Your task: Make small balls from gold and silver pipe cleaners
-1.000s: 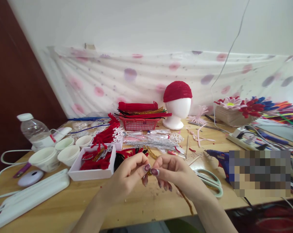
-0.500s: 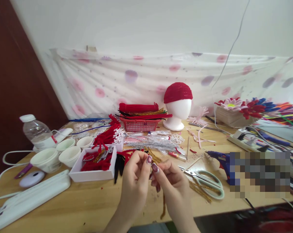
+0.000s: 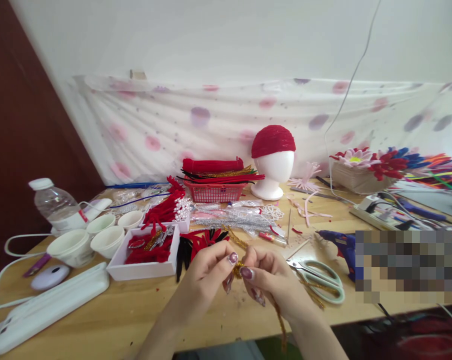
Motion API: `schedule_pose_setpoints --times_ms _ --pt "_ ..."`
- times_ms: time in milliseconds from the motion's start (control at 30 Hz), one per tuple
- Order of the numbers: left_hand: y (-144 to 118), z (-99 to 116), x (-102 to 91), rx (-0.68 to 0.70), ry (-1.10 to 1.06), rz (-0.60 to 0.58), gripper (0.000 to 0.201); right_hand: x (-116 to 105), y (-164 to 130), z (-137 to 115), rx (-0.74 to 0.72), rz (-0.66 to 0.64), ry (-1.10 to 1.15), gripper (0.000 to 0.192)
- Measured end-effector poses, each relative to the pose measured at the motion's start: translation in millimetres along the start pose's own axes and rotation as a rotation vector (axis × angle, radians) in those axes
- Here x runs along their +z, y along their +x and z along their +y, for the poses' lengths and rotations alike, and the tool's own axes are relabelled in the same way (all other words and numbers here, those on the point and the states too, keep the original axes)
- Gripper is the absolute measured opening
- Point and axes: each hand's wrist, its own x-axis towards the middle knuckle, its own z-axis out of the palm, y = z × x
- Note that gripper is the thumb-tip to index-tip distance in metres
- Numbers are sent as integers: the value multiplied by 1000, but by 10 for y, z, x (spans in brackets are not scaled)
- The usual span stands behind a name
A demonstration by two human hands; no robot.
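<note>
While left hand [image 3: 211, 272] and right hand [image 3: 276, 277] pinch the gold stem [image 3: 239, 270] over the worktop [image 3: 147, 310] near its front edge, the loose end dangles below right hand. Scissors [image 3: 306, 270] lie just beside, toward the right edge.

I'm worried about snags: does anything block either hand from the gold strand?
Nothing visible does: the left hand and right hand both pinch the gold strand. The scissors lie beside the right hand.
</note>
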Motion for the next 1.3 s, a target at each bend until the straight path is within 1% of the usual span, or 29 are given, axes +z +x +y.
schedule_pose_setpoints --times_ms 67,100,133,200,267,367,500,633,700,767,833,867,933,1000,1033,1067,1100,1167,1233,1300 --pt "26 58 -84 -17 56 -136 34 -50 36 -70 78 -80 25 36" --pt "39 81 -105 -10 72 -177 34 -59 53 -96 109 -104 48 35" --pt "50 97 -113 6 81 -196 33 -59 68 -119 135 -117 75 34" --pt "69 100 -105 39 80 -179 33 -36 81 -155 166 -110 119 32" --pt "80 64 -81 52 60 -107 33 12 71 -174 159 -56 147 30" --pt "90 -30 -45 58 18 34 34 115 29 -146 92 59 170 31" --pt "91 -146 32 96 -3 193 34 268 -19 -4 -35 214 199 37" --pt "46 -261 195 108 -21 351 32 388 -47 149 -115 356 205 34" --pt "-6 -310 272 105 6 423 32 410 -56 199 -142 388 204 33" --pt "-61 -322 300 111 61 462 32 392 -59 218 -141 354 214 35" --pt "-92 -278 253 123 127 422 35 336 -57 197 -108 267 219 37" --pt "-92 -237 205 125 164 366 36 297 -54 171 -79 217 212 37" --pt "-62 -133 79 84 224 179 38 211 -43 100 -6 125 179 35" --pt "-5 -37 -40 37 226 -55 38 133 -25 23 89 42 153 32" --pt "25 -4 -84 23 212 -130 37 104 -13 -10 133 9 155 31" --pt "51 13 -114 13 189 -173 37 82 1 -35 164 -17 168 30" --pt "73 16 -128 6 159 -180 36 71 16 -51 182 -32 188 29" --pt "99 -19 -117 -9 93 -128 35 75 41 -55 174 -25 238 31" --pt "102 -82 -71 -14 37 -32 36 114 51 -25 134 26 271 33" --pt "93 -145 -9 10 31 85 37 178 40 27 75 105 296 34"
